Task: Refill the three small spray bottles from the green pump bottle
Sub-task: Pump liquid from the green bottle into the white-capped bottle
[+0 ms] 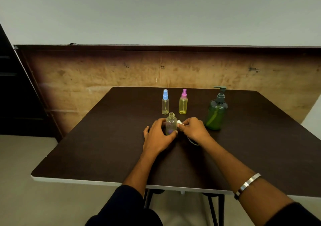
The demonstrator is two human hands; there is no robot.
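An uncapped small clear bottle (pixel 171 123) stands on the dark table (pixel 104 138), its threaded neck bare. My left hand (pixel 159 136) grips its lower body from the left. My right hand (pixel 193 129) pinches its white spray cap (pixel 179 122) just right of the bottle, and the cap's thin dip tube (pixel 192 142) trails down behind the hand. Behind stand a blue-capped spray bottle (pixel 165 102) and a pink-capped yellow spray bottle (pixel 183 102), both capped. The green pump bottle (pixel 216 112) stands upright to the right, close to my right hand.
A brown board (pixel 86 79) leans against the wall behind the table. A dark cabinet (pixel 15 90) is at the far left. The table's white front edge (pixel 78 181) is near my body.
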